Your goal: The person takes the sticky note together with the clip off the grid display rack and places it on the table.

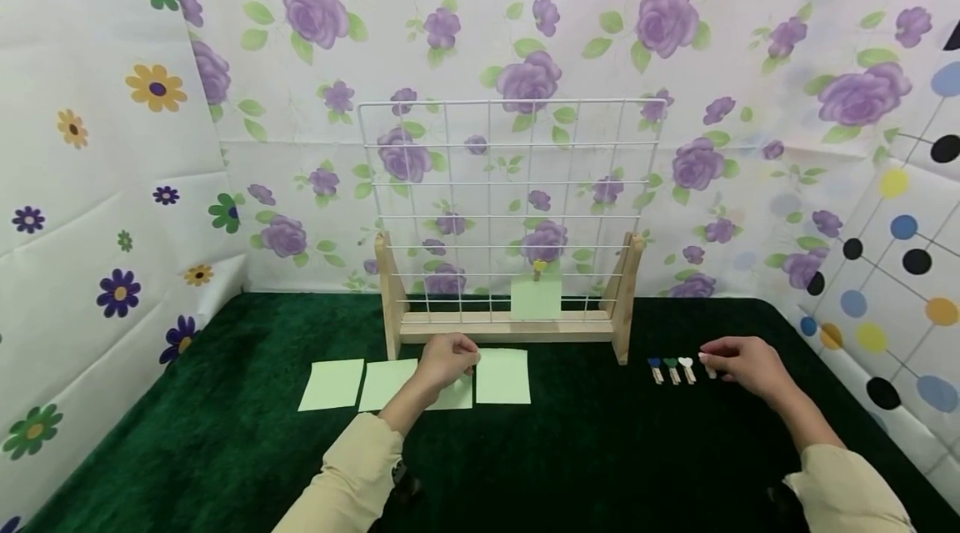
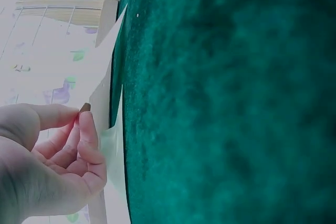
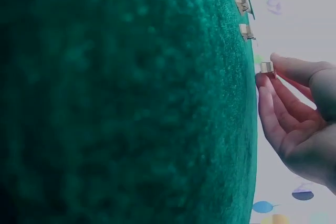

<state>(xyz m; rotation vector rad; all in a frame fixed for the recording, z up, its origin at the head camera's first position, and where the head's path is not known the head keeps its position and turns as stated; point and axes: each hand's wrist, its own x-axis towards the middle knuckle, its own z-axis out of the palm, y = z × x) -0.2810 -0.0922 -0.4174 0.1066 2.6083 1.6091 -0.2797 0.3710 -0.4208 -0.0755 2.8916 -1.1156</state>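
Between thumb and index finger, my left hand [image 1: 446,359] pinches a small brown clothespin [image 2: 85,107], mostly hidden by the fingertips. It is over a row of pale green paper squares [image 1: 502,376], overlapping the third one in the head view. On the right, my right hand [image 1: 746,362] pinches a small wooden clothespin [image 3: 266,67] at the end of a row of clothespins. Beside it lie three wooden clothespins with heart tops: a white one [image 1: 687,369], a green one [image 1: 672,370] and a blue one [image 1: 656,370].
A white wire grid [image 1: 489,183] stands upright in a wooden base [image 1: 506,331] at the back. One green paper square [image 1: 536,299] hangs on it from a yellow-heart clothespin [image 1: 538,268]. Dark green cloth [image 1: 585,450] covers the table; patterned sheets surround it.
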